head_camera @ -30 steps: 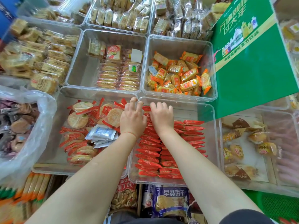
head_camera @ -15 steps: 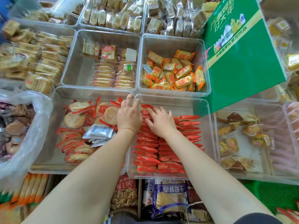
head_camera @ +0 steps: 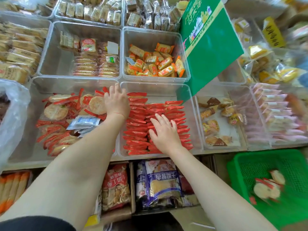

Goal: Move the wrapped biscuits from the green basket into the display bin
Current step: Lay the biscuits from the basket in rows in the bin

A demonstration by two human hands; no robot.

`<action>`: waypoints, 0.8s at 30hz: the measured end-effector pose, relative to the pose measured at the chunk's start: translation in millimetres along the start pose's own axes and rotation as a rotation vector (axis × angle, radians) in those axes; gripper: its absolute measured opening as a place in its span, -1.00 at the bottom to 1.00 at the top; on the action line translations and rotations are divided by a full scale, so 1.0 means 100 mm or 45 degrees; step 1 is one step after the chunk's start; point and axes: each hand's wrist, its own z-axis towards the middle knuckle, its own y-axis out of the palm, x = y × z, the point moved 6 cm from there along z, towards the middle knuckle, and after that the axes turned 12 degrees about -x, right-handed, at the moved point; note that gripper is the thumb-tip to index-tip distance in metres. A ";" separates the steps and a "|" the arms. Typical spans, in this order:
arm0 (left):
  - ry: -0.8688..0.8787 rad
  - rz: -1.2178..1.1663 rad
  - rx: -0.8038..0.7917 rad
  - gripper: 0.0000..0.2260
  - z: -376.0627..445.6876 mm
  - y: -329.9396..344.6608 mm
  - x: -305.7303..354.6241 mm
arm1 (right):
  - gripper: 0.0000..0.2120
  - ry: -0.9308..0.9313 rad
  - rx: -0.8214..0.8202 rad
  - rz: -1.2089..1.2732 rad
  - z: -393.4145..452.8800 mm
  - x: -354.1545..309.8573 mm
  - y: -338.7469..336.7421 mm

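A clear display bin (head_camera: 191, 104) in front of me holds rows of red-wrapped biscuits (head_camera: 136, 129) standing on edge. My left hand (head_camera: 116, 100) rests on the bin's left wall near its far corner, fingers spread and relaxed. My right hand (head_camera: 164, 132) lies flat on the rows in the middle of the bin, fingers straight, holding nothing. The green basket (head_camera: 246, 170) sits low at the right, with a few red-and-white wrapped biscuits (head_camera: 268, 187) lying in it, blurred.
A neighbouring clear bin (head_camera: 25, 147) on the left holds round crackers in red wrappers and blue-white packets. More bins of snacks stand behind and to the right. A green cardboard box (head_camera: 213, 52) leans over the far right corner. Bagged biscuits sit on a shelf below.
My right hand has slid back toward me along the biscuit rows. My left hand stayed at the bin's far left edge. The view tilted down and right, bringing the green basket into sight.
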 end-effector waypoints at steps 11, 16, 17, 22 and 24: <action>0.186 -0.714 0.043 -0.81 -1.64 0.07 1.46 | -0.89 0.124 0.430 0.108 -1.08 0.85 -0.17; 0.175 -0.707 -0.076 -0.82 -2.13 0.35 2.39 | -0.92 0.088 0.579 0.140 -1.57 1.80 -0.28; 0.201 -0.707 -0.062 -0.82 -2.25 0.43 2.65 | -0.93 0.093 0.598 0.142 -1.67 2.05 -0.28; 0.260 -0.677 0.023 -0.76 -2.74 1.03 4.12 | -0.87 0.110 0.619 0.200 -2.14 3.57 -0.08; 0.293 -0.619 -0.055 -0.74 -2.88 1.39 4.75 | -0.84 0.128 0.614 0.131 -2.32 4.26 0.04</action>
